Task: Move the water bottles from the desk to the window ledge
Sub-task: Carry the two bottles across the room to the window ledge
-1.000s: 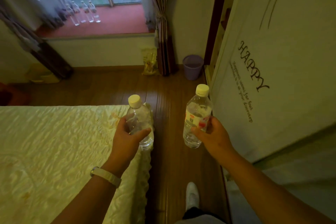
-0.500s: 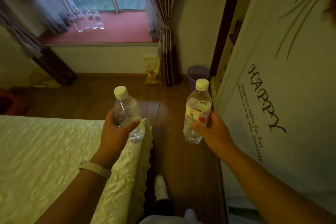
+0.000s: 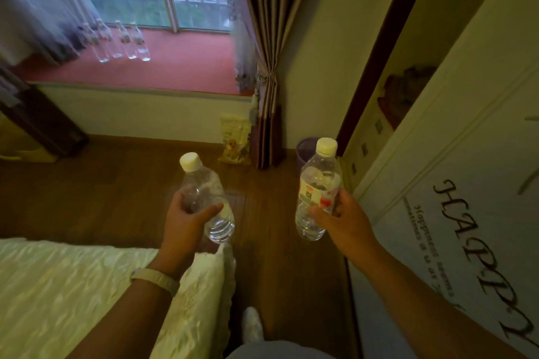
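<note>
Head view | left hand [image 3: 186,223] clasps tilted clear white-capped plastic bottle [image 3: 205,189] | right hand [image 3: 342,220] clasps upright red-labelled clear plastic bottle [image 3: 318,181] | likely thin-walled, squashy, slick: grip mid-body, gently.

Both arms reach out in front, a little apart. The left hand [image 3: 183,226] curls its fingers [image 3: 177,199] and thumb round a clear bottle [image 3: 204,192]. The right hand [image 3: 347,221] grips a labelled bottle [image 3: 318,181] low on its side. A pale band [image 3: 156,280] sits on the left wrist.
</note>
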A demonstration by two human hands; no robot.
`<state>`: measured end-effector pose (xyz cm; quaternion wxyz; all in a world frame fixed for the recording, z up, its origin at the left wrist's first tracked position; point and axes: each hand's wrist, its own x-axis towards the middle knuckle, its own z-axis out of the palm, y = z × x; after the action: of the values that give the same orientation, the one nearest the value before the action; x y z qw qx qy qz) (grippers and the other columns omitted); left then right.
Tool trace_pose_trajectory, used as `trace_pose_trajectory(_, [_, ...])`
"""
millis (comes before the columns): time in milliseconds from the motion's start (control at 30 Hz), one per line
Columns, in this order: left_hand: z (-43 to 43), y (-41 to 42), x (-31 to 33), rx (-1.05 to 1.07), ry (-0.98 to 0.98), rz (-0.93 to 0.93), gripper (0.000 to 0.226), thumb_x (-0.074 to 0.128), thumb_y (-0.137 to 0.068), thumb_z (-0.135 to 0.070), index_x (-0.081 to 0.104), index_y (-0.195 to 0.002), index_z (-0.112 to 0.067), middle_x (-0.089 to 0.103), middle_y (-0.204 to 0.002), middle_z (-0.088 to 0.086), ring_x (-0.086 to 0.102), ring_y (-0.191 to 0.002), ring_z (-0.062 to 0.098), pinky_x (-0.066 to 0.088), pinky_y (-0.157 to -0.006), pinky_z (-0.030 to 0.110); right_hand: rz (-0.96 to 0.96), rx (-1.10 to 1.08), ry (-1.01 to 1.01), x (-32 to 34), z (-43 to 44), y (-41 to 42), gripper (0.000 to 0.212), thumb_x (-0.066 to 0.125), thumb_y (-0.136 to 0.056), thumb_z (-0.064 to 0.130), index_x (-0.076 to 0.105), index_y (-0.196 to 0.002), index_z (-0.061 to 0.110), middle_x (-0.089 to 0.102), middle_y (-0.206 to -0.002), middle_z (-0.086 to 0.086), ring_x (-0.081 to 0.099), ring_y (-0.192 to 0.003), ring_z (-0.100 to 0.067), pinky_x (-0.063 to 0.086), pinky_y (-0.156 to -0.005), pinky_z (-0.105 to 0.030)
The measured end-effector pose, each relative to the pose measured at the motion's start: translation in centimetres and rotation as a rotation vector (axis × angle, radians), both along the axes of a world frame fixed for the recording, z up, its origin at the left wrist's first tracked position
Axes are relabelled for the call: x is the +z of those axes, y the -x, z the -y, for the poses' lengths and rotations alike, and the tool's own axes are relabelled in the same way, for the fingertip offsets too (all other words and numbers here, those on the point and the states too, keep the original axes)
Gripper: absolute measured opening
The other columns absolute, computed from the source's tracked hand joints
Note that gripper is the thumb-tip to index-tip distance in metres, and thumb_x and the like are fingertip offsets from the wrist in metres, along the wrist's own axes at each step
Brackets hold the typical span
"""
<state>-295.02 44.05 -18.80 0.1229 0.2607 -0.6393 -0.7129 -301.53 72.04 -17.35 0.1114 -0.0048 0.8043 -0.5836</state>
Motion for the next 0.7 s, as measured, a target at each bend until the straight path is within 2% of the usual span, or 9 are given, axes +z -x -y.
trace_pose_trajectory(133, [4.1,5.2,1.6,-0.016,0.052,-0.05,0.06,0.078,-0.073,0.003,0.053,-0.126,-0.012,0.067,-0.114,0.006,0.067,-0.101,0.017,0.055,-0.087,0.039,-0.05,0.014,0.026,1.2,3.7,5.1,0.053,0.076,-0.083,0.025,0.054,-0.131,0.024,0.066,-0.118,0.009,0.063,-0.105,-0.004,0.053,-0.075,-0.016])
trace_pose_trajectory(267, [6.9,8.2,2.1,-0.005,0.045,-0.069,0.06,0.078,-0.073,0.002,0.054,-0.124,-0.018,0.067,-0.116,0.004,0.067,-0.101,0.015,0.055,-0.084,0.037,-0.044,0.039,0.018,1.6,6.8,9.5,0.053,0.078,-0.08,0.03,0.056,-0.128,0.026,0.068,-0.115,0.011,0.066,-0.105,-0.008,0.058,-0.085,-0.032])
trace_pose_trajectory(333, [7.7,9.7,2.2,0.013,0.024,-0.08,0.06,0.077,-0.073,0.004,0.054,-0.124,-0.018,0.067,-0.114,0.003,0.068,-0.099,0.014,0.055,-0.08,0.034,-0.041,0.05,0.025,1.7,8.3,11.5,0.048,0.078,-0.081,0.026,0.057,-0.124,0.025,0.067,-0.108,0.015,0.065,-0.101,-0.005,0.057,-0.08,-0.026])
trace_pose_trajectory(400, [8.3,11.1,1.9,0.026,0.002,-0.073,0.058,0.076,-0.075,0.005,0.054,-0.122,-0.02,0.067,-0.113,0.003,0.069,-0.097,0.012,0.055,-0.075,0.029,-0.049,0.073,0.026,1.5,9.6,13.6,0.044,0.076,-0.082,0.022,0.057,-0.121,0.026,0.065,-0.103,0.019,0.063,-0.096,0.0,0.054,-0.069,-0.015])
trace_pose_trajectory(467, [9.1,12.7,1.5,0.028,-0.002,-0.056,0.056,0.075,-0.075,0.004,0.055,-0.12,-0.023,0.067,-0.113,0.002,0.07,-0.095,0.014,0.057,-0.07,0.026,-0.043,0.098,0.018,1.0,10.8,15.9,0.042,0.076,-0.082,0.022,0.057,-0.12,0.025,0.064,-0.103,0.019,0.063,-0.095,0.001,0.051,-0.062,-0.011])
trace_pose_trajectory(567, [10.0,15.4,0.8,0.039,-0.008,-0.024,0.058,0.075,-0.076,0.002,0.053,-0.123,-0.024,0.067,-0.116,0.003,0.07,-0.097,0.017,0.057,-0.07,0.026,-0.007,0.129,0.049,-0.3,12.6,20.1,0.048,0.078,-0.081,0.02,0.058,-0.125,0.019,0.068,-0.112,0.007,0.065,-0.105,-0.01,0.052,-0.072,-0.017])
trace_pose_trajectory(700, [11.3,20.9,0.4,0.087,0.017,0.008,0.062,0.075,-0.076,0.001,0.051,-0.129,-0.02,0.067,-0.117,0.002,0.069,-0.099,0.016,0.056,-0.073,0.026,0.012,0.196,0.097,-1.9,15.1,27.0,0.049,0.077,-0.081,0.017,0.058,-0.127,0.017,0.068,-0.116,0.002,0.065,-0.107,-0.014,0.055,-0.082,-0.027])
